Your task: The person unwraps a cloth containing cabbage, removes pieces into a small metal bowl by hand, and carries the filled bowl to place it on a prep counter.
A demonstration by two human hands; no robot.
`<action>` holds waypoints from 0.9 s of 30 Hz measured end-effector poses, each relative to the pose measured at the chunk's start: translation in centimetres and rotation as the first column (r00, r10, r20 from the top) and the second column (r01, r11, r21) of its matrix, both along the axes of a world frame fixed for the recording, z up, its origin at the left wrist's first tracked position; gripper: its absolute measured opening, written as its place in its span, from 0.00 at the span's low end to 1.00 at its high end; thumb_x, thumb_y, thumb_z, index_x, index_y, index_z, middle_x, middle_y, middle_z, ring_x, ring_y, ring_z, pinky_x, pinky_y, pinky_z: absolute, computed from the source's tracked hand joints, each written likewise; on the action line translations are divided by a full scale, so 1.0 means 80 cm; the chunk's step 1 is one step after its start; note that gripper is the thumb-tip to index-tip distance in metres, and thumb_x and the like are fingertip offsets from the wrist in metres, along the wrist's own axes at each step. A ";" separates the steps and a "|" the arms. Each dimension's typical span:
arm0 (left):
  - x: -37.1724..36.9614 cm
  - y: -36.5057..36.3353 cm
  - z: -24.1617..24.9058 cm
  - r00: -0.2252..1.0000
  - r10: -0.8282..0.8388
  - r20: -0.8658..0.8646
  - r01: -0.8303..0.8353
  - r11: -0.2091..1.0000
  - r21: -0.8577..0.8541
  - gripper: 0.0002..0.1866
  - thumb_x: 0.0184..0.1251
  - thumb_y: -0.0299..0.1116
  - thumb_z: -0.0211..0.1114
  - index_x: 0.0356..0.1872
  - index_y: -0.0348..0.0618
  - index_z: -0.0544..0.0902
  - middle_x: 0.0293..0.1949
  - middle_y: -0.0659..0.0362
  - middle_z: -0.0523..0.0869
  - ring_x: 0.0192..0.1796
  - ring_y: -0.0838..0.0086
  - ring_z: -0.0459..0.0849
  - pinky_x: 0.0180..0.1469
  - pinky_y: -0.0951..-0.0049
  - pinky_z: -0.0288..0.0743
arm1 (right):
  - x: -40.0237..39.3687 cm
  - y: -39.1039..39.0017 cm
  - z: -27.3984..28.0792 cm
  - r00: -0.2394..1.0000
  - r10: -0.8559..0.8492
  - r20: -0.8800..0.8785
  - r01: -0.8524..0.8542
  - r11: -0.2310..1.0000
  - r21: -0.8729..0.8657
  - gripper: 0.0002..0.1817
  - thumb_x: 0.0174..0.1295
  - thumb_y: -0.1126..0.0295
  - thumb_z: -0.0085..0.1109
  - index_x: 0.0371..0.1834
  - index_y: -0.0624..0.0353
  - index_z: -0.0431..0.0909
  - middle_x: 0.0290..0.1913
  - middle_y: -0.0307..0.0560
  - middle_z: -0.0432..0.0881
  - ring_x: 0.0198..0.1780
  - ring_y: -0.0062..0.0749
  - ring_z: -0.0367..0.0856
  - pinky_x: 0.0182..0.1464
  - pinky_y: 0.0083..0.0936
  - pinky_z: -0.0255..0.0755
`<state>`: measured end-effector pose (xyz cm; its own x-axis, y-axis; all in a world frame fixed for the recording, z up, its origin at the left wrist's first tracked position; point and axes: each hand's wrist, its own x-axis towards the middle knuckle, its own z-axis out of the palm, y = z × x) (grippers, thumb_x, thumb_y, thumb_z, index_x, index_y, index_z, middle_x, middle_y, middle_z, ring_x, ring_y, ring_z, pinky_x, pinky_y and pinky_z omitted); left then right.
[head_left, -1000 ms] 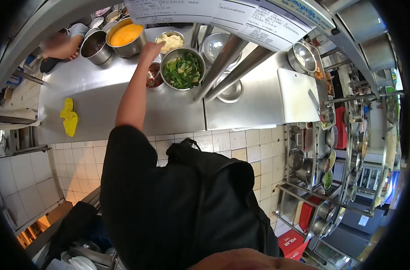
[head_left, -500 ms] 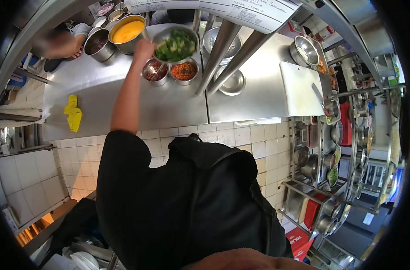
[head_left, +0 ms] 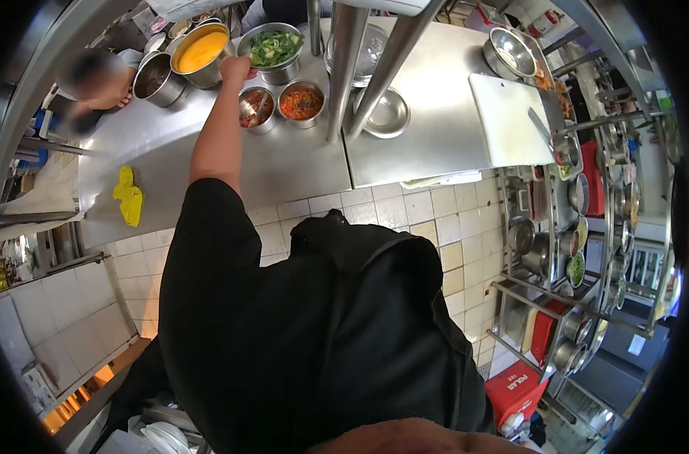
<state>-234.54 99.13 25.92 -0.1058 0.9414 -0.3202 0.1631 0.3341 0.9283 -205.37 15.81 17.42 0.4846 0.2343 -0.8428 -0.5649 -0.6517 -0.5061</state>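
Observation:
My left hand (head_left: 237, 69) reaches to the far side of the steel table, fingers closed at the near left rim of a metal pot of chopped greens (head_left: 276, 48). The pot stands upright. Just in front of it are two smaller metal bowls: a bowl of chopped red food with a spoon in it (head_left: 256, 110) and a bowl of orange-red chopped food (head_left: 300, 104). Left of my hand stand a large pot of yellow-orange liquid (head_left: 200, 51) and a pot with dark contents (head_left: 160, 79). My right hand is out of sight.
Metal posts (head_left: 344, 83) rise through the steel table (head_left: 299, 166). A shallow steel bowl (head_left: 384, 113), a white cutting board (head_left: 511, 125) and a knife (head_left: 539, 125) lie right. A yellow cloth (head_left: 129, 197) lies left. Another person's arm (head_left: 110, 102) rests at the far left.
The pot of greens has gone from tilted towards me to upright, slightly farther back and left, with my left hand still at its rim. My view has shifted a little.

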 end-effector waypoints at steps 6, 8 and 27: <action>-0.028 -0.077 0.033 0.989 0.033 -0.145 -0.010 0.987 0.158 0.21 0.62 0.45 0.66 0.40 0.32 0.83 0.31 0.52 0.86 0.24 0.68 0.85 0.21 0.69 0.74 | -0.008 -0.032 -0.018 0.998 0.044 -0.054 -0.045 0.999 -0.022 0.22 0.63 0.57 0.57 0.53 0.64 0.76 0.47 0.52 0.80 0.44 0.35 0.83 0.39 0.30 0.79; -0.047 -0.110 0.017 0.921 0.077 -0.382 0.054 0.946 0.320 0.22 0.61 0.47 0.66 0.41 0.34 0.84 0.35 0.52 0.87 0.32 0.65 0.86 0.37 0.67 0.78 | -0.007 -0.046 -0.025 0.995 0.068 -0.070 -0.070 0.997 -0.022 0.23 0.63 0.56 0.56 0.53 0.63 0.76 0.47 0.52 0.80 0.44 0.35 0.83 0.38 0.30 0.78; -0.048 -0.170 -0.025 0.239 -0.312 -0.920 0.389 0.898 -0.204 0.20 0.62 0.45 0.61 0.48 0.43 0.84 0.51 0.45 0.84 0.55 0.53 0.83 0.56 0.57 0.77 | 0.062 -0.263 -0.099 0.239 0.490 0.838 -0.796 0.593 -0.119 0.20 0.61 0.62 0.58 0.50 0.64 0.73 0.37 0.54 0.83 0.38 0.44 0.83 0.36 0.31 0.77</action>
